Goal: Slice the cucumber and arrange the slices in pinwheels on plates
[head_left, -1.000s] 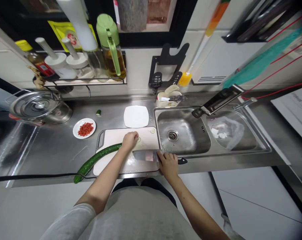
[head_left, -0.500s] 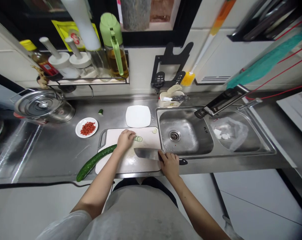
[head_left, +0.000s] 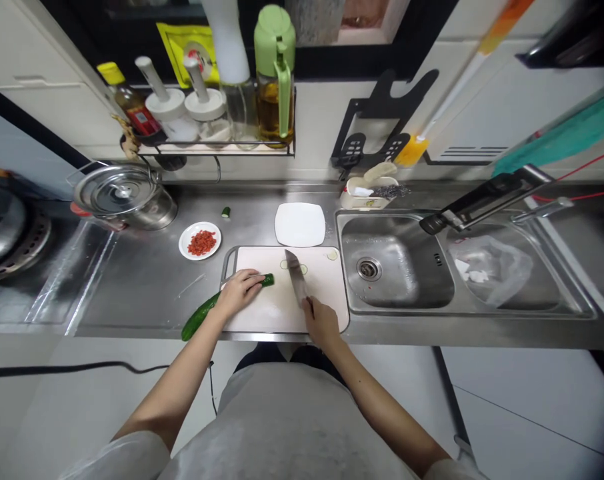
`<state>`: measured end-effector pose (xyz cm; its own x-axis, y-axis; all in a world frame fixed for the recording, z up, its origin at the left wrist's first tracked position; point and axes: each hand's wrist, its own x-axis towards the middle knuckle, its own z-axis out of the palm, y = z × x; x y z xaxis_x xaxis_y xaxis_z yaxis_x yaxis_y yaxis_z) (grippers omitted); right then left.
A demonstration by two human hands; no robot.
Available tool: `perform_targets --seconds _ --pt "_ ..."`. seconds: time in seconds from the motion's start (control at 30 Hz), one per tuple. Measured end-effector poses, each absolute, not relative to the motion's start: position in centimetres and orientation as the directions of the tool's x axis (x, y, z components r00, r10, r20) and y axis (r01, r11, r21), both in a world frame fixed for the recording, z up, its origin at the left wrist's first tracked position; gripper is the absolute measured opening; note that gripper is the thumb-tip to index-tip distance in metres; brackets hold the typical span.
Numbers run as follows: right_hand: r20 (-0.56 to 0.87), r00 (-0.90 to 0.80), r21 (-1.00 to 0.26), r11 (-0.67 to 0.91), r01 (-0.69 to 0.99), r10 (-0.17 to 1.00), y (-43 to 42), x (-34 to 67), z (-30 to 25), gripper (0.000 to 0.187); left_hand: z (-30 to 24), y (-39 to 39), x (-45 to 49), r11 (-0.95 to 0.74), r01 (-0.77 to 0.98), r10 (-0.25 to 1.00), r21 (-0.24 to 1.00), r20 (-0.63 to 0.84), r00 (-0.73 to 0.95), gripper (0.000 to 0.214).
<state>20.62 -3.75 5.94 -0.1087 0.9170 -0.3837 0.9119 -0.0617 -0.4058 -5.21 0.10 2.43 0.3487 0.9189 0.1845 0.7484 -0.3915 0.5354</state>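
Observation:
My left hand (head_left: 242,291) is closed over the upper part of a long green cucumber (head_left: 201,315), whose cut end sticks out to the right of my fingers. The cucumber lies slanted across the left edge of a white cutting board (head_left: 277,313). In my right hand (head_left: 322,323) is a cleaver (head_left: 297,277), held by the handle, its blade pointing away from me over the board. Thin cucumber slices (head_left: 303,269) lie beside the blade, partly covered by it. Another slice (head_left: 332,255) rests near the board's far right corner.
Behind the board lies a white square plate (head_left: 300,225). To the left stand a small plate of chopped red pieces (head_left: 201,241), a cucumber stub (head_left: 226,212) and a lidded steel pot (head_left: 127,197). A double sink (head_left: 397,267) adjoins the board's right side.
My left hand has moved from the slices back onto the cucumber, which now lies further onto the board. The cleaver has swung from lying sideways to pointing away, beside the slices. The view has shifted.

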Motion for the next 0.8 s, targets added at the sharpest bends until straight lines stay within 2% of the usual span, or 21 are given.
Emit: perform_targets --seconds 0.27,0.43,0.8 --pt "-0.466 -0.113 -0.432 -0.114 0.895 0.877 -2.1 16.0 6.4 0.029 1.6 1.2 -4.6 -0.527 0.695 0.838 0.489 0.165 0.52 0.031" --pt "-0.492 -0.131 -0.418 -0.102 0.903 0.861 -1.9 14.9 6.2 0.031 0.7 1.4 -4.8 -0.545 0.7 0.831 0.462 0.183 0.526 0.03" --pt "-0.49 -0.153 -0.411 -0.073 0.909 0.858 -2.2 14.0 6.5 0.034 0.2 1.6 -4.9 -0.534 0.688 0.836 0.492 0.189 0.515 0.029"
